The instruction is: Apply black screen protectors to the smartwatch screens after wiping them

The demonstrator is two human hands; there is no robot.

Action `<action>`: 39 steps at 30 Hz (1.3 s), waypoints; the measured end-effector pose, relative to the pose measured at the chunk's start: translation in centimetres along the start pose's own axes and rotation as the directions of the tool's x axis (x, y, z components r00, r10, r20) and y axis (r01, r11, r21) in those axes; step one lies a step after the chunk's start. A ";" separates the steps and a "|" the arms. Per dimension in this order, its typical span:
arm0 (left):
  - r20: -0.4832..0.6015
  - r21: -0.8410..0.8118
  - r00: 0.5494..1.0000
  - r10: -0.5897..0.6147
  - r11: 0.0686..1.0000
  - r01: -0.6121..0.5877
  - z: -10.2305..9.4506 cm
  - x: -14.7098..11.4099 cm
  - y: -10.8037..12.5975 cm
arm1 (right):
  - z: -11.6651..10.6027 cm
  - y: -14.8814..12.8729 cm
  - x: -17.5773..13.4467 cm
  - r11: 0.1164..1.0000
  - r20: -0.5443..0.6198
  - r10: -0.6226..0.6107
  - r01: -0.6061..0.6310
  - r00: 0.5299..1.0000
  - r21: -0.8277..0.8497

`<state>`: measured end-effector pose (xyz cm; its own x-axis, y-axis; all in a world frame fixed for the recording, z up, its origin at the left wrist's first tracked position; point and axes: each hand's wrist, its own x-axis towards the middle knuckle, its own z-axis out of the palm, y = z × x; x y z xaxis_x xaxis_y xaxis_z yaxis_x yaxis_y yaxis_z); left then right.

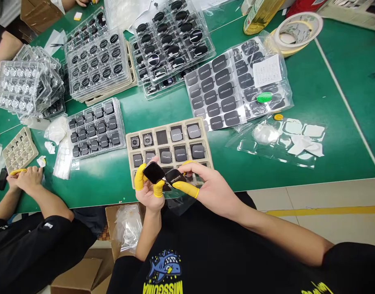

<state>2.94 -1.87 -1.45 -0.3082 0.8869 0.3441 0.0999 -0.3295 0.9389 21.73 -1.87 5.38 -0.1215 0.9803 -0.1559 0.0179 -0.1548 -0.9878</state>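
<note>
My left hand (pixel 149 199), with yellow finger cots, grips a square smartwatch body (pixel 153 172) whose glossy black face is turned up. Between the thumb and fingers of my right hand (pixel 219 190) is a dark, rounded-square printed film (pixel 175 177). The film's edge meets or overlaps the watch's right side; I cannot tell whether it is stuck on. Both hands hover over the near edge of a beige tray (pixel 208 143). Its pockets hold watch bodies, several topped with printed dark squares, and one back-row pocket (pixel 162 137) has no watch.
Sheets of printed dark films (pixel 211 96) in a plastic bag lie behind the tray. Peeled white pieces (pixel 303 145) rest on clear plastic at right, near tape rolls (pixel 297 32). Stacked clear trays (pixel 97 61) stand at back left. A co-worker's hands (pixel 28 179) rest at left.
</note>
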 end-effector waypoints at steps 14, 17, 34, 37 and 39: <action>-0.058 0.119 0.998 0.023 0.993 -0.016 -0.9 -0.7 -1.2 | -1.3 -0.2 0.8 0.997 0.020 0.000 0.001 1.000 -0.074; -0.043 0.097 0.999 0.028 0.995 -0.024 -0.9 -0.6 -1.1 | -2.1 -0.2 1.3 0.989 0.047 -0.047 0.053 0.998 -0.136; 0.088 0.023 0.995 0.042 0.999 -0.044 -0.6 -0.3 -0.6 | -3.2 -0.5 3.5 0.998 0.268 0.056 -0.064 0.962 0.020; 0.081 0.008 0.995 0.062 0.998 -0.063 -0.6 -0.1 -0.6 | -3.5 -0.5 4.1 0.994 0.327 0.083 -0.102 0.942 0.043; 0.068 0.026 0.997 0.029 0.999 -0.030 -0.7 -0.1 -0.8 | -3.7 -0.5 4.4 0.995 0.342 0.082 -0.099 0.936 0.030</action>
<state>2.22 -1.98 -2.22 -0.2397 0.8972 0.3708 0.1334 -0.3479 0.9280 24.84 2.93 5.20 -0.4520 0.8627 -0.2269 -0.0003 -0.2545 -0.9671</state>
